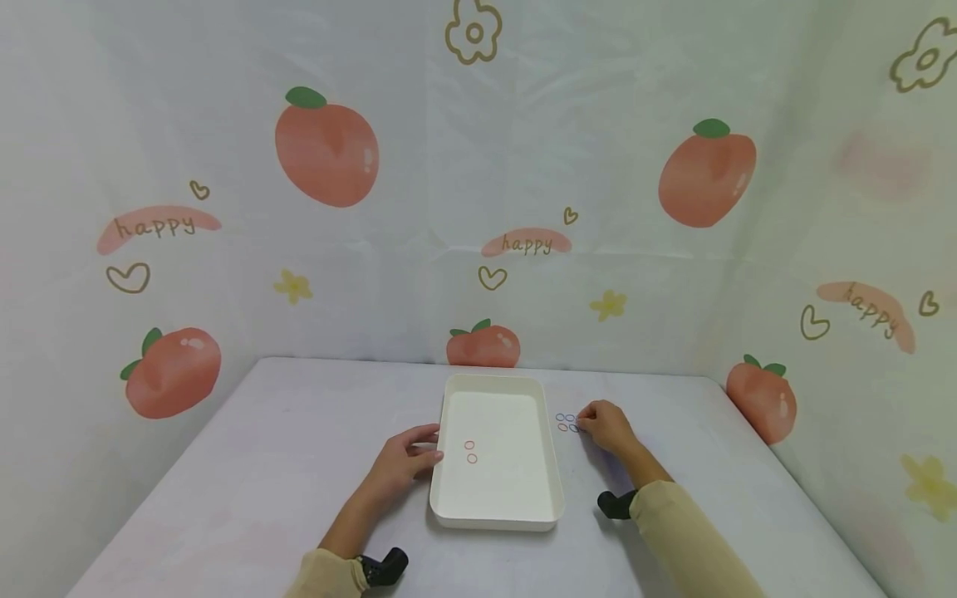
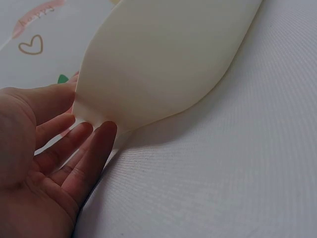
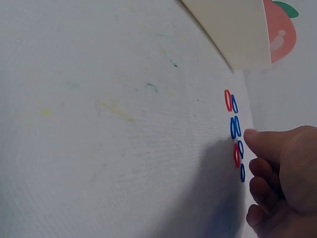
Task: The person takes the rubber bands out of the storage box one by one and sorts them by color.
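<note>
A shallow white rectangular tray [image 1: 508, 498] stands mid-table, with two small red rings [image 1: 465, 445] lying inside it toward the left. My left hand [image 1: 404, 455] touches the tray's left wall with loosely extended thumb and fingertips, also seen in the left wrist view. Right of the tray, my right hand [image 1: 607, 428] reaches down over small rings on the table, thumb and fingertips together. In the right wrist view, a red ring [image 3: 226, 100] and several blue ones, such as a blue ring [image 3: 241, 173], lie in rows beside my thumb. Whether a ring is between my fingertips is hidden.
A white cloth covers the table [image 1: 299, 448]. Behind and beside it hang white curtains [image 1: 426, 166] printed with fruit, flowers and hearts. Both wrists carry black camera mounts, one being the right mount [image 1: 615, 505]. Faint coloured marks [image 3: 116, 110] stain the cloth at right.
</note>
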The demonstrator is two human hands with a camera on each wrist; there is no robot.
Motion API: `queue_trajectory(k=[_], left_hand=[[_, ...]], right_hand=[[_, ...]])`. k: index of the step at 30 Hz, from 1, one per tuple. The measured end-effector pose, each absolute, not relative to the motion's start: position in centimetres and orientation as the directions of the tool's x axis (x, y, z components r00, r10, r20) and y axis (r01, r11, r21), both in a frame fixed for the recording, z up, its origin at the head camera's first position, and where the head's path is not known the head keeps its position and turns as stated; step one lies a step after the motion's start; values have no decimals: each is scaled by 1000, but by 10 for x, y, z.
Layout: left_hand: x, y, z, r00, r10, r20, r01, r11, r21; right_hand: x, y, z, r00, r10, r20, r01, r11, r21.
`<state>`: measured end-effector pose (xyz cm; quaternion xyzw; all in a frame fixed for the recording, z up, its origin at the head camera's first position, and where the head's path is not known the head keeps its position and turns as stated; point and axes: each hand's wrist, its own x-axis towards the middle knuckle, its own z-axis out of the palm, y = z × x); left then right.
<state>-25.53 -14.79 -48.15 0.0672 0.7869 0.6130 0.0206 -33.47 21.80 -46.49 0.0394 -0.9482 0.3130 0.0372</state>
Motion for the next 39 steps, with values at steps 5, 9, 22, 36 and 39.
queue_trajectory(k=[5, 9, 22, 36, 39], left_hand=[[-255, -147, -483, -990, 128, 55, 84, 233, 969], [-256, -147, -484, -991, 124, 55, 84, 239, 968], [-257, -147, -484, -990, 130, 61, 90, 237, 967], [-256, -149, -485, -987, 146, 60, 94, 235, 967], [-255, -149, -483, -989, 139, 55, 88, 241, 967]], right_hand=[[-336, 216, -469, -990, -74, 121, -131, 804, -580], [-336, 214, -470, -988, -81, 129, -140, 810, -570], [-336, 211, -470, -990, -102, 97, -139, 822, -553], [-337, 224, -462, -992, -67, 109, -118, 806, -579], [-338, 230, -462, -991, -53, 121, -114, 807, -579]])
